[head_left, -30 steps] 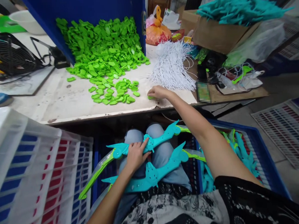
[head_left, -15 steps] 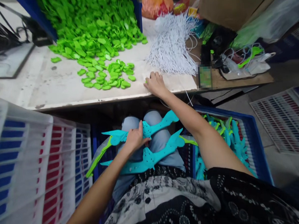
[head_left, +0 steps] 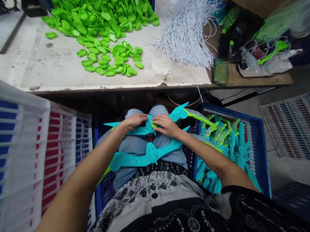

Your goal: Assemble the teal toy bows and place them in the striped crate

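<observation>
Two long turquoise wing-shaped plastic parts lie across my lap. The farther turquoise part has its middle between my hands. My left hand grips it just left of its centre. In the fingers of my right hand is a small green plastic piece, pressed against the middle of that part. Closer to my body rests the second turquoise part, with neither hand on it. Bright green arms with clear film join the ends of these parts.
A heap of green pieces covers the table, beside a bundle of white strings. A blue crate of turquoise parts stands at my right. White crates are stacked on my left.
My right hand has come back from the table edge to my lap with a small green piece. My left hand has shifted slightly, and the view has tilted down.
</observation>
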Tool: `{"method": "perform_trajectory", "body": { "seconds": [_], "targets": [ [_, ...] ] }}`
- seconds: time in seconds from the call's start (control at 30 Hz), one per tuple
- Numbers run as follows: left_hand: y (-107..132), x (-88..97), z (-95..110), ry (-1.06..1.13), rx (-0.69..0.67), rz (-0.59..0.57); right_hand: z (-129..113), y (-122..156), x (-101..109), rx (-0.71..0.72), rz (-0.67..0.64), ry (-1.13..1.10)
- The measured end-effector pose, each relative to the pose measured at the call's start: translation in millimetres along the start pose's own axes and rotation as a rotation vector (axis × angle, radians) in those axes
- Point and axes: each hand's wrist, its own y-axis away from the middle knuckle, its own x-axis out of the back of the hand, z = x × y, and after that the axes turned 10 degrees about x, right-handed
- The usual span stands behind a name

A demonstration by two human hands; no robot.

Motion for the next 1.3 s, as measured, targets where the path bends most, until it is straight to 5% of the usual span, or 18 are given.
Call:
{"method": "perform_trajectory", "body": {
  "seconds": [0.37, 0.67, 0.93, 1.17, 1.3],
  "targets": [
    [-3, -1.4, -5, 0.143, 0.026, -0.025, 4, -3, -19, -0.02, 0.066, -0.08],
    [6, -1.8, -3, -0.105, -0.129, -0.046, -15, -9, -24, -0.388, 0.17, -0.149],
    [2, -11.6, -7, -0.002, -0.077, 0.066, 1, -39, -3, -0.617, -0.245, -0.06],
    [2, -8.4, -14, -0.013, -0.126, 0.112, -2, -43, -4, -0.502, -0.271, 0.017],
    [1, -3.2, -13, -0.015, -0.143, 0.113, 4, -70, 21, -0.353, -0.377, 0.022]
  ]
}}
